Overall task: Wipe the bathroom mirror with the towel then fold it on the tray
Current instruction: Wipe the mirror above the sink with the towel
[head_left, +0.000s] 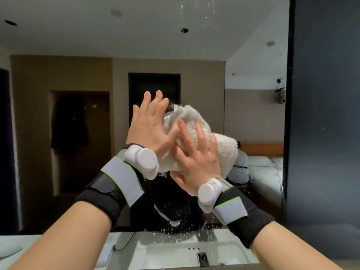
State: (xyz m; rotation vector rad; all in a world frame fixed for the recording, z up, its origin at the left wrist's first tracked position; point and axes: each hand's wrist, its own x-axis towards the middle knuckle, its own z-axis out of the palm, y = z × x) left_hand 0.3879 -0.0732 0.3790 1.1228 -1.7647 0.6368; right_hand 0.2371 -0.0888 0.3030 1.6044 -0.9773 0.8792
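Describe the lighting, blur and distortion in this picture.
Head view: dim, even indoor light, no hard glare; wide-angle bending at the edges stretches the forearms; the towel and both hands, left and right, look slightly soft; water droplets speckle the mirror low down and top right.

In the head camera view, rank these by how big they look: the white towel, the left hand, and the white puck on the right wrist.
1. White towel, though partly hidden by both hands.
2. Left hand.
3. White puck on the right wrist.
The towel and left hand look fairly close in size.
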